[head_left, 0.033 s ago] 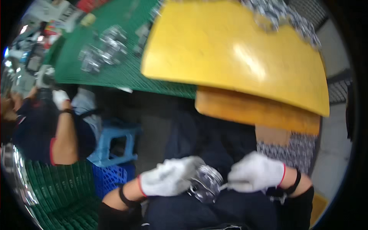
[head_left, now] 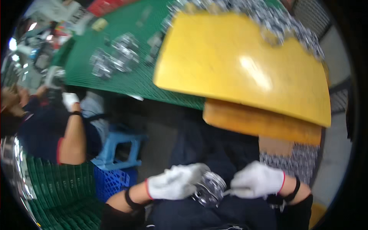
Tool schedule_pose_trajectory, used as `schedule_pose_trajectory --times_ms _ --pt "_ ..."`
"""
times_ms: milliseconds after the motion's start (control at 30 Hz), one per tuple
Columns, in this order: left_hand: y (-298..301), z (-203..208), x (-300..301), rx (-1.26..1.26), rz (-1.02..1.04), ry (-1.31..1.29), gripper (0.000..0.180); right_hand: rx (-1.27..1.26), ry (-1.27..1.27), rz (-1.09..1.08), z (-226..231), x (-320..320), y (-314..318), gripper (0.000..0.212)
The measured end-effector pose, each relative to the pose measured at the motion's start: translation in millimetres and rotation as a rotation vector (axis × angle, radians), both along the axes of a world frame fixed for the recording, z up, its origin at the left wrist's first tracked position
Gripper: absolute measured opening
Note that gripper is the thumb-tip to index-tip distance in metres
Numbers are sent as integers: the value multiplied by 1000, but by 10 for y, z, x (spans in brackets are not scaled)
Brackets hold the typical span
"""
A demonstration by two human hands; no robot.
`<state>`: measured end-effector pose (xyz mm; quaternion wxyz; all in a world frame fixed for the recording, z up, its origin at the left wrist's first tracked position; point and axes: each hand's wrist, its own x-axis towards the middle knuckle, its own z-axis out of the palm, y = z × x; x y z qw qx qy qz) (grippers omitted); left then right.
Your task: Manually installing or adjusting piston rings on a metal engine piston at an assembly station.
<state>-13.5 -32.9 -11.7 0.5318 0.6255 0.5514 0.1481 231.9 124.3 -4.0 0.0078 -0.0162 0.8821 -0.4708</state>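
My left hand [head_left: 177, 181], in a white knit glove with a red cuff, is closed around the side of a shiny silver metal part [head_left: 210, 189]. The part is rounded, with ridges and a hole, and sits over my lap. My right hand [head_left: 257, 180], gloved the same way, is closed in a pinch just right of it. From its fingers a thin, light-coloured rod [head_left: 227, 193] points at the part's right side. Most of the rod is hidden in the glove, and blur leaves unclear whether its tip touches the metal.
Ahead lies a yellow board [head_left: 237, 61] on a green-covered table [head_left: 153, 86], with many silver parts [head_left: 264, 17] along its far edge. An orange board [head_left: 260, 122] juts out below. At left are a blue stool [head_left: 122, 143], a blue crate [head_left: 111, 183] and a seated co-worker [head_left: 57, 134].
The whole view has shifted, so the table and boards appear lower and farther right. Both hands keep their hold, staying close to the metal part.
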Motion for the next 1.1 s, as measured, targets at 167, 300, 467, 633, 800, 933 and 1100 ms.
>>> schedule_pose_trajectory --times_ms 167,300,467,633,800,933,1100 --pt "201 -30 51 -160 34 -90 51 -131 -261 56 9 58 34 24" --pt "40 -287 10 10 106 -160 51 -161 -181 -53 -313 126 -58 27" --pt "123 -488 125 115 327 -568 61 -661 -107 -568 -100 -144 -108 69" --pt "408 235 155 238 186 65 41 -113 -240 -431 111 -410 -17 88" --pt "374 -477 135 507 151 116 29 -59 43 -396 -29 -313 -11 51" --pt "189 -414 77 287 549 -564 38 -646 60 -681 95 75 286 45" --pt "134 109 24 -24 308 -230 40 2 131 -259 234 -34 426 9"
